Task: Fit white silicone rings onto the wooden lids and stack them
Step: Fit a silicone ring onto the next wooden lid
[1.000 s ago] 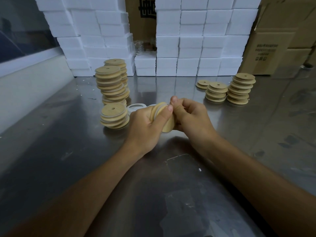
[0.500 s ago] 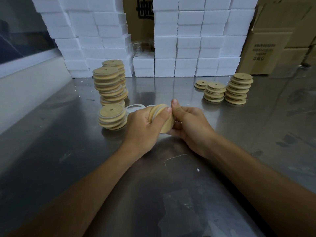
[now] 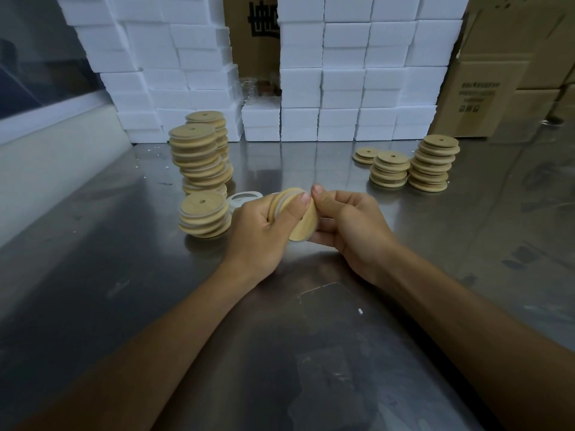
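Head view: left hand point(image 3: 259, 234) grips wooden lid point(image 3: 306, 223) on edge, face tilted right; right hand point(image 3: 348, 227) pinches its rim, ring point(image 3: 284, 202) half seated. Finished short stack point(image 3: 203, 217) lies left of lid, nearer left hand.

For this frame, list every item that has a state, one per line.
Left hand: grips the held lid.
Right hand: pinches the held lid's edge.
Held lid: on edge, off the table, ring partly visible.
Short left stack: ringed lids, upright.
Right stacks: bare lids.
Loose rings: lying flat.
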`<state>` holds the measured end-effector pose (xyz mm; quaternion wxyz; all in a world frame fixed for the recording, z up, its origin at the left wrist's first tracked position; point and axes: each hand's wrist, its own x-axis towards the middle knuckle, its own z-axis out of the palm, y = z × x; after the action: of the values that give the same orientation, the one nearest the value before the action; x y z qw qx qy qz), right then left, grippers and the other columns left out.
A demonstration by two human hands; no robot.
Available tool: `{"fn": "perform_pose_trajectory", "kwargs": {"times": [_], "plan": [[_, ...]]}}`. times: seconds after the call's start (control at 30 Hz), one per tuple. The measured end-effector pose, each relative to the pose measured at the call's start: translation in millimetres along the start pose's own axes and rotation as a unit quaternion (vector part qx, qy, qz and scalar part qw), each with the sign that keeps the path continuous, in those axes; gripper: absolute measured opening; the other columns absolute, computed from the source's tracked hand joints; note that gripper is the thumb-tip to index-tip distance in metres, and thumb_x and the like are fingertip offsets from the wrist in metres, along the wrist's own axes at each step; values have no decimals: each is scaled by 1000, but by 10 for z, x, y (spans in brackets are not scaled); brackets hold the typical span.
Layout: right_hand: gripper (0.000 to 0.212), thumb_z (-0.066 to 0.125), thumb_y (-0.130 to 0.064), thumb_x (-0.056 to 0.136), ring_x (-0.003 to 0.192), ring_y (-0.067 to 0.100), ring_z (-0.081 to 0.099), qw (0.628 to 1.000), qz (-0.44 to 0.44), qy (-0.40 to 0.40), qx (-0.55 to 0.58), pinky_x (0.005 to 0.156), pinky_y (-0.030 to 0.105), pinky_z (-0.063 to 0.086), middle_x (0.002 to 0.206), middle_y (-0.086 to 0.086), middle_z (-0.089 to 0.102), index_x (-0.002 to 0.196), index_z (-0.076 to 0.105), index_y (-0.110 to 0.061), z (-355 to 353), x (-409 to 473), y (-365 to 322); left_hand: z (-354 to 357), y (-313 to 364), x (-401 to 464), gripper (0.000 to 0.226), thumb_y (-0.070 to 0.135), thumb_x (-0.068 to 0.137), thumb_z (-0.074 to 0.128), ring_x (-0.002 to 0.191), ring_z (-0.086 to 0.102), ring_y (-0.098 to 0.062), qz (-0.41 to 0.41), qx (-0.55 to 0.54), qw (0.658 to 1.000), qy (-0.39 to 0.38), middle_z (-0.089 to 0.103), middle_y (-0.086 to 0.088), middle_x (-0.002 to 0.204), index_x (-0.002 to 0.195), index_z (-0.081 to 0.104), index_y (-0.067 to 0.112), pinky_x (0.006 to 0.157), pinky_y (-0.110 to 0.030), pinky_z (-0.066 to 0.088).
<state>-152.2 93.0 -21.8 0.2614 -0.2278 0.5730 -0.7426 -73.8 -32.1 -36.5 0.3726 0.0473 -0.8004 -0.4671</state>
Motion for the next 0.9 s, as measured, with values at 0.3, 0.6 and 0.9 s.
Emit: {"fn": "perform_pose_trajectory", "kwargs": {"times": [0.3,0.6,0.9], "plan": [[38,49,-22,103,74,18,70,997,-36,25,-56,62,26,57,84,20,69,97,62,13,7,8,43,-9,-13,-4,39,40,92,64,46,50,-8,-37,-24,999,-24,57,4,51,68,64,10,43,-21,42],[19,57,-22,99,66,6,58,896,-248,69,-361,61,23,46,71,-4,64,83,60,-12,-37,-21,24,-16,-42,9,11,20,83,75,69,63,-7,-56,-55,994,-79,68,8,69,78,69,28,67,-31,55],[12,64,-11,93,74,21,70,979,-131,48,-145,76,43,62,75,13,71,82,65,-6,-17,-4,-4,-47,-44,53,18,17,88,71,57,51,-15,-143,-128,981,-6,62,-5,65,83,70,0,45,-20,38]]}}
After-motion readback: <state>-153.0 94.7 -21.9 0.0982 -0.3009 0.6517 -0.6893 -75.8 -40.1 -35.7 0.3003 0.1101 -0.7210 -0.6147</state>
